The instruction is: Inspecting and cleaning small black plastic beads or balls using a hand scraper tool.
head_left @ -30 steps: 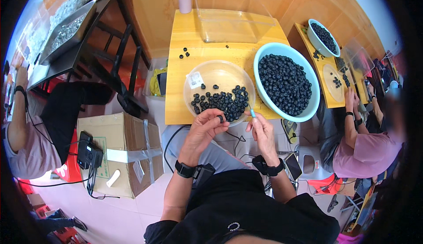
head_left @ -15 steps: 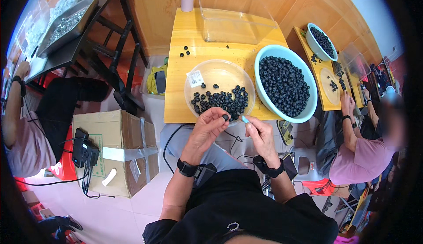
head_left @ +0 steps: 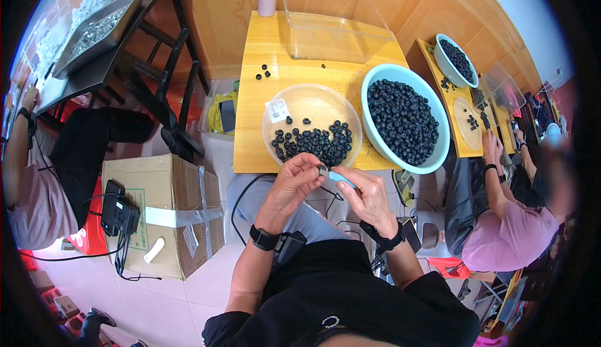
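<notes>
Both my hands meet over my lap, working one small dark ring with a light blue tool.

My left hand (head_left: 294, 181) pinches the small dark ring (head_left: 322, 170) between fingertips, just below the clear round bowl (head_left: 311, 104) of similar black pieces, close enough for easy reach. My right hand (head_left: 369, 196) is closed around the light blue tool (head_left: 342, 177), its tip at the ring. A pale blue basin (head_left: 438, 153) heaped with black pieces sits beside the bowl on the yellow table (head_left: 250, 140).
</notes>
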Demonstrator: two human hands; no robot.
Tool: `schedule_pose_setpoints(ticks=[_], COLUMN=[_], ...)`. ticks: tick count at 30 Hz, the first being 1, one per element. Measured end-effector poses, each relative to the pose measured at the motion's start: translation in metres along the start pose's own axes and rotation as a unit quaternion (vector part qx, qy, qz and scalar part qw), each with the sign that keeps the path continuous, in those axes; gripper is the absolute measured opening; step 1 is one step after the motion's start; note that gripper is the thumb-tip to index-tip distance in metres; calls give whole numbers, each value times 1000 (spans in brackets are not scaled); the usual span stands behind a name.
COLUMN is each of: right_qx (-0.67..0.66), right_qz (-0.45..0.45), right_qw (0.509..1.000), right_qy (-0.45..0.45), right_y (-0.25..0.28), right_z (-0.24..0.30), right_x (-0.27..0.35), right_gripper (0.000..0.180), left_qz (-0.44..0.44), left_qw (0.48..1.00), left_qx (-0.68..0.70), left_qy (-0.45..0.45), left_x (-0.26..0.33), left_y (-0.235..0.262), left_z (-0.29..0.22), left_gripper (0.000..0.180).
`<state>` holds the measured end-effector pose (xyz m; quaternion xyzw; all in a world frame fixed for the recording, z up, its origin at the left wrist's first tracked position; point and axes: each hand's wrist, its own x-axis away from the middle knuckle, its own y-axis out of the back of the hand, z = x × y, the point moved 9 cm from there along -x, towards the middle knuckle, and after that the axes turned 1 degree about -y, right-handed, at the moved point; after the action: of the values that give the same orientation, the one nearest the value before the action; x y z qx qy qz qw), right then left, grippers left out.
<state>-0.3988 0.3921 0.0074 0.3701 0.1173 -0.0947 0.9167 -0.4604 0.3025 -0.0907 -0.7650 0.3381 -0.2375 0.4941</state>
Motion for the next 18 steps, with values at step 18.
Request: schedule_pose_setpoints(ticks=[18], right_qx=[24], right_qz=[21], right_qw=[999], right_qy=[12], right_y=[-3], right_z=[-9], right_x=[-1], right_gripper=[22], left_qz=[-4], left_qw=[999], left_qx=[-6], left_qy=[35], left_x=[4], left_y=[2], left_z=[6], left_gripper=[12])
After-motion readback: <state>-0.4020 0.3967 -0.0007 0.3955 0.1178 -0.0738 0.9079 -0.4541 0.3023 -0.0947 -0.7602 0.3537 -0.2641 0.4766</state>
